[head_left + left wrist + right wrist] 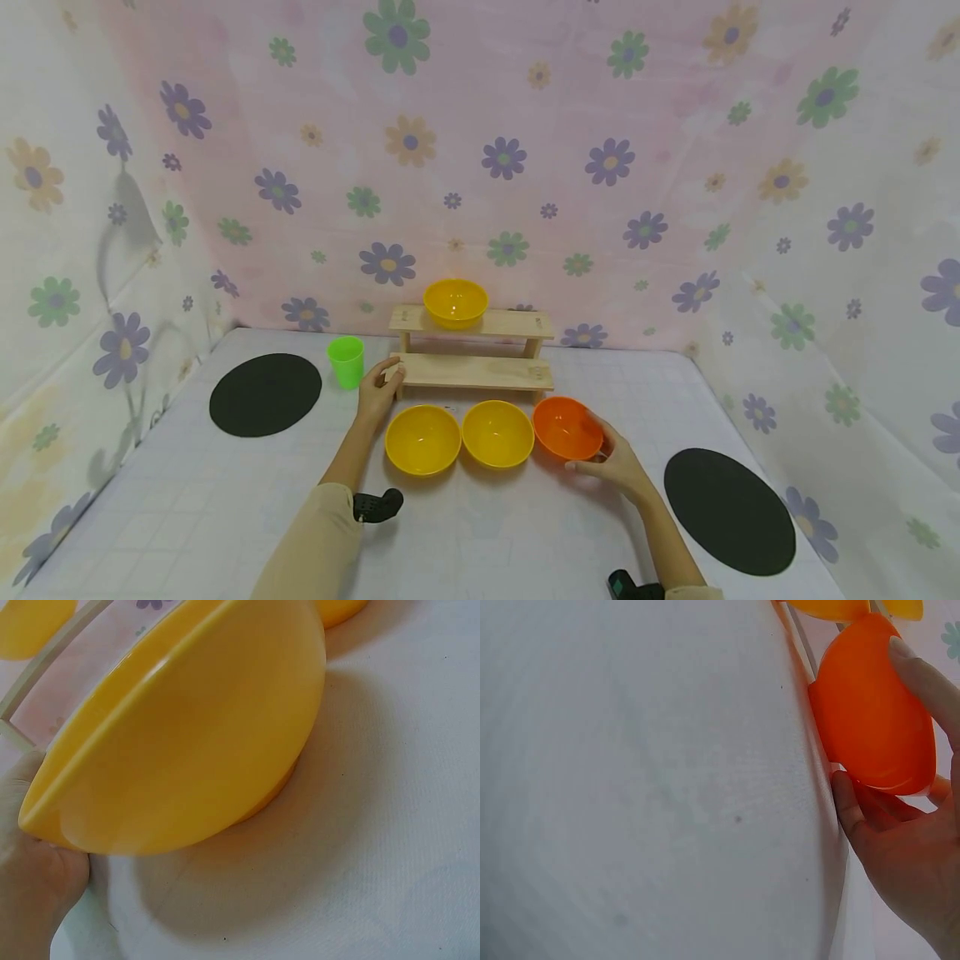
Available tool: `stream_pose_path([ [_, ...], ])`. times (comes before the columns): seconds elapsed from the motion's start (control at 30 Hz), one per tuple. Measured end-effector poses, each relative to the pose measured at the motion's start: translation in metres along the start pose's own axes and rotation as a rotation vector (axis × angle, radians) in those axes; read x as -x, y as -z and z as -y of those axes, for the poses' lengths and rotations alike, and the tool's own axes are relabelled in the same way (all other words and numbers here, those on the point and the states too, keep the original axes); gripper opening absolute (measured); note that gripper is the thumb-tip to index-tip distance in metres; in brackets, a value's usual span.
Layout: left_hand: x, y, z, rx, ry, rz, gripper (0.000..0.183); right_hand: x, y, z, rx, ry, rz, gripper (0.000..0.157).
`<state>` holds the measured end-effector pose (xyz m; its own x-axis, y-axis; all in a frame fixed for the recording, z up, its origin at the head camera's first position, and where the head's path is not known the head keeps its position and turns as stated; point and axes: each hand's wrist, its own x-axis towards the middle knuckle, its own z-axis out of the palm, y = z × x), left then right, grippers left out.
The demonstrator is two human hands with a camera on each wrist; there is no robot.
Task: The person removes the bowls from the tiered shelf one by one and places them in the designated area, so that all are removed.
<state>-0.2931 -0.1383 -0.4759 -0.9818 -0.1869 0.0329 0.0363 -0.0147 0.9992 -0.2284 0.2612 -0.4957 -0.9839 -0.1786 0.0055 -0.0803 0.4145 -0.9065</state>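
Note:
In the head view, my left hand (377, 395) grips the left end of the lower board of a two-step wooden stand (472, 372). A yellow bowl (455, 305) sits on its upper step. In front of the stand, a left yellow bowl (422, 442), a middle yellow bowl (498, 435) and an orange bowl (567, 428) stand in a row on the table. My right hand (617, 463) holds the orange bowl from its right side. In the right wrist view, the thumb lies along the orange bowl's (874, 705) outer wall. A yellow bowl (195, 735) hides most of the left hand's fingers in the left wrist view.
A green cup (347, 362) stands left of the wooden stand, close to the left hand. Flat black ovals lie on the table, a left one (266, 395) and a right one (729, 512). Flowered cloth (465, 192) walls in the white table (480, 533) at the back and sides.

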Motion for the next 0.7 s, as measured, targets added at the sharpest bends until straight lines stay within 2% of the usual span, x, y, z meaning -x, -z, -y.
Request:
stream_pose_path([
  [0.1,-0.006,0.001,0.01,0.001,0.01,-0.005,0.039,0.0,0.001,0.001,0.011,-0.006,0.013,0.09],
  [0.3,-0.017,0.001,0.03,-0.054,-0.014,-0.027,0.041,-0.001,0.007,0.006,0.086,-0.021,0.037,0.091],
  [0.47,-0.018,0.0,0.032,-0.051,-0.022,-0.038,0.04,-0.006,0.018,0.015,0.17,0.008,0.028,0.089],
  [0.7,-0.017,0.0,0.03,-0.052,-0.029,-0.039,0.04,-0.022,0.029,0.039,0.143,0.103,-0.031,0.089],
])
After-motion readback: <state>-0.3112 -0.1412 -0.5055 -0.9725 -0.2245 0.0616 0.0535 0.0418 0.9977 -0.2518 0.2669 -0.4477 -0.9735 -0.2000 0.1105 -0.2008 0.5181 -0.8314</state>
